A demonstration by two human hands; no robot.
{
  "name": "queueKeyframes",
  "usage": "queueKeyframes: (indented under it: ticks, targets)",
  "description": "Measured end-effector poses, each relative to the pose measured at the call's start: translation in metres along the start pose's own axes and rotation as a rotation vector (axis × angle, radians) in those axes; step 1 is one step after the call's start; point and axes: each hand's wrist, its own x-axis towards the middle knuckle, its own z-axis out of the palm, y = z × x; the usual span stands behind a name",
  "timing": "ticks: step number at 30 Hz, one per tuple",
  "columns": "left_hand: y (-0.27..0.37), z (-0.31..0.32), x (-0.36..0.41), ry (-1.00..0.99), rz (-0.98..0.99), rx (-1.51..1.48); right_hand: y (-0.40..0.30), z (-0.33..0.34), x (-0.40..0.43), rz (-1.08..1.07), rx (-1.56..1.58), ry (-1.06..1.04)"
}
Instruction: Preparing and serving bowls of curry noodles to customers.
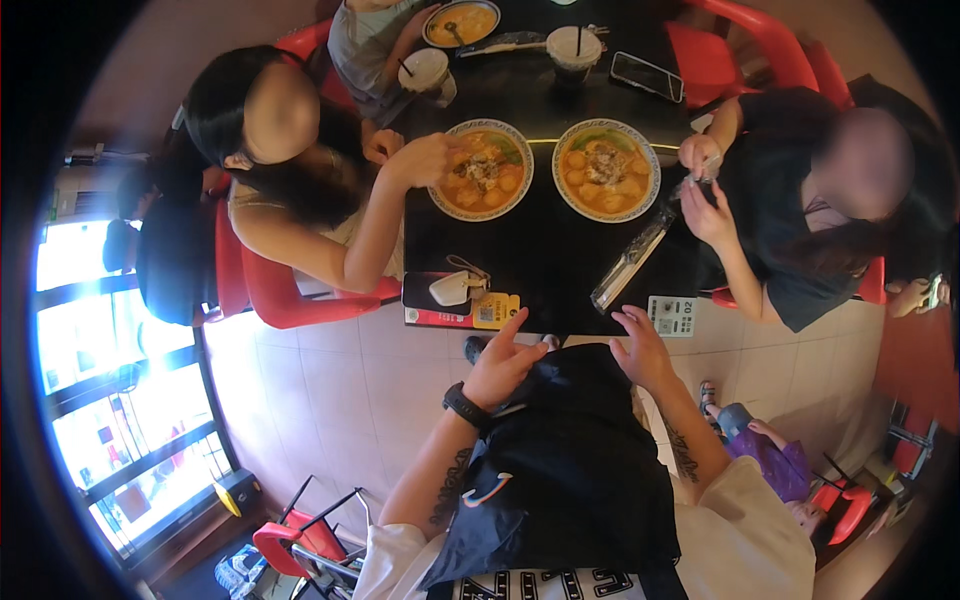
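My left hand [504, 365], with a black watch at the wrist, hovers by the table's near edge, fingers apart and nothing in it. To its right my right hand [643, 352] is also bare, its fingers spread close to a wrapped utensil packet [634, 259] lying aslant on the black table [540, 277]. Two patterned bowls of orange noodle soup, one on the left [481, 171] and one on the right [607, 171], stand side by side further in. Near my left hand are a yellow printed card [496, 310] and a phone with a pale tag-shaped holder [450, 288] on it.
A person [300, 172] on the left reaches to the left bowl; another [795, 202] on the right handles a small clear wrapper. Lidded cups [574, 49], a phone [646, 76] and a third bowl [461, 22] stand at the far end. Red chairs [307, 292] flank the table.
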Motion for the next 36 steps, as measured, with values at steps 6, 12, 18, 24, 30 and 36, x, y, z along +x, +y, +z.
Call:
queueKeyframes:
  ticks: [6, 12, 18, 24, 30, 36]
  targets:
    - [-0.008, -0.006, -0.002, 0.042, -0.072, -0.006, 0.001, 0.007, -0.002, -0.029, -0.01, -0.014]
    - [-0.021, -0.007, 0.003, 0.172, 0.153, 0.143, -0.031, 0.003, 0.009, -0.066, 0.075, -0.016]
    - [0.037, -0.002, 0.009, 0.444, 0.603, 0.871, -0.09, -0.037, 0.037, -0.235, 0.086, 0.104]
    - [0.047, -0.009, 0.013, 0.573, 0.669, 0.842, -0.104, -0.052, 0.057, -0.292, -0.017, 0.295]
    - [0.04, -0.006, 0.011, 0.503, 0.613, 0.782, -0.104, -0.049, 0.059, -0.27, 0.054, 0.212]
    - [0.02, 0.001, 0.018, 0.459, 0.564, 0.743, -0.093, -0.033, 0.057, -0.219, 0.061, 0.184]
